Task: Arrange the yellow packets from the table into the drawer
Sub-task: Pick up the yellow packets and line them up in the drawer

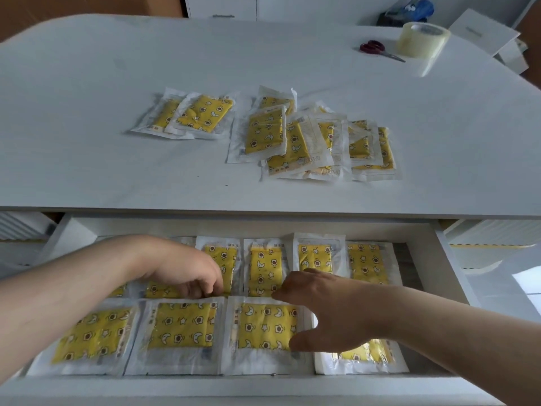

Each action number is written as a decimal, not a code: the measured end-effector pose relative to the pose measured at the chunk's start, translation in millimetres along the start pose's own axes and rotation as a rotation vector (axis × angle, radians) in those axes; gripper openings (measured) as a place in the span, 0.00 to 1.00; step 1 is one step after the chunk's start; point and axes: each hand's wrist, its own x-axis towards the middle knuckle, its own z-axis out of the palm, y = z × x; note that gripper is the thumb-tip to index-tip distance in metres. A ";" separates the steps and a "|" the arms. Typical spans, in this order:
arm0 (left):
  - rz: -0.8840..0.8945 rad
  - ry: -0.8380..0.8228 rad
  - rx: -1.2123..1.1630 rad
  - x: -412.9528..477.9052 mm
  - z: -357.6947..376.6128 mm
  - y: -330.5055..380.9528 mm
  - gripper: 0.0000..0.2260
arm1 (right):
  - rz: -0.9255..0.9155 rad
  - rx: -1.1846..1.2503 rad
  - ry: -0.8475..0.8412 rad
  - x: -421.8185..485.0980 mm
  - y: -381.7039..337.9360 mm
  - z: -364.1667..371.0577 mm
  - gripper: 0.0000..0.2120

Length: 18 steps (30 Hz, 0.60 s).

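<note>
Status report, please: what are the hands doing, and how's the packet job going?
Left hand curled at edge of front-row packet, grip unclear. Right hand spread over the next packet. Drawer holds two rows; pile waits on table. Nothing blocking.

— What's lying on the table [117, 83]?
— All well beyond my right fingers [281, 294]: a pair of yellow packets [190, 117] ahead and to their left, an overlapping heap [316, 142] straight ahead, scissors [377, 49] and a tape roll [423, 39] far off right.
— And the drawer [433, 259]?
— Packets flat on its floor: a back row [366, 265] past my fingertips, a front row [181, 326] nearer me.
</note>
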 end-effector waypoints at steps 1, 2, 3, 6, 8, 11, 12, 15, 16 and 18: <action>-0.011 -0.004 -0.014 1.6 1.7 -2.0 0.25 | 0.006 -0.004 -0.003 1.8 0.1 1.4 0.35; -0.016 -0.011 -0.016 2.3 3.4 -3.0 0.27 | 0.010 -0.004 -0.008 3.0 0.1 2.8 0.35; -0.016 -0.018 -0.015 2.3 4.3 -3.9 0.25 | 0.014 0.000 -0.013 3.9 0.0 3.7 0.35; 0.009 -0.041 -0.028 -0.3 3.4 -5.7 0.21 | 0.021 0.027 -0.024 4.9 0.5 3.9 0.35; 0.012 -0.038 -0.014 2.0 3.4 -5.6 0.20 | 0.030 0.045 -0.021 5.0 1.8 3.5 0.35; -0.059 -0.096 0.081 20.1 5.7 -7.0 0.23 | 0.030 0.068 -0.020 5.3 2.3 4.4 0.35; -0.080 -0.095 0.092 23.2 5.5 -7.9 0.24 | 0.025 0.078 -0.014 5.4 2.2 4.3 0.35; -0.048 -0.037 0.065 19.4 4.3 -8.5 0.23 | 0.028 0.098 -0.002 4.7 1.9 2.7 0.36; -0.046 -0.028 0.072 16.3 4.9 -8.9 0.23 | 0.030 0.101 0.006 4.1 2.9 1.9 0.36; -0.074 -0.032 0.091 12.4 7.2 -5.3 0.23 | 0.029 0.115 0.038 2.8 4.6 -0.8 0.35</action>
